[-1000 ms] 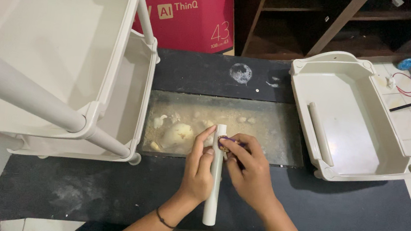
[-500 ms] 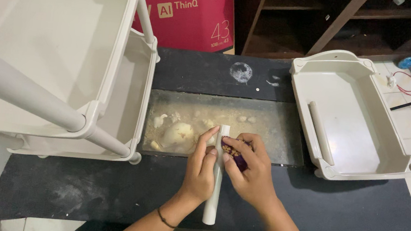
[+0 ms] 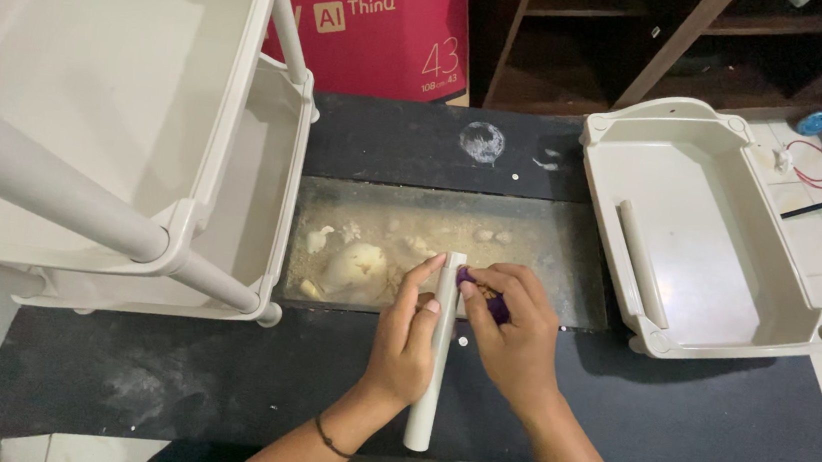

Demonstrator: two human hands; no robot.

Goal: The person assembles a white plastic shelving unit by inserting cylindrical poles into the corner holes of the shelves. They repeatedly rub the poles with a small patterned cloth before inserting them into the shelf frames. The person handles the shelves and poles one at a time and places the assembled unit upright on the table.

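Both hands meet at centre, left hand [image 3: 405, 346] curled in a grip, right hand [image 3: 511, 336] pinching, fingers bent

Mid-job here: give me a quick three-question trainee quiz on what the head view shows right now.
1. True or false: the left hand grips the white tube.
2. Where does the other white tube lie?
A) in the loose tray on the right
B) on the black mat
C) in the stacked trays on the left
3. Fill in: the right hand holds a small ____-coloured object against the top end of the tube.

Key:
1. True; its fingers wrap the upper part of the tube.
2. A; it lies along that tray's left wall.
3. Purple; what it is cannot be told.
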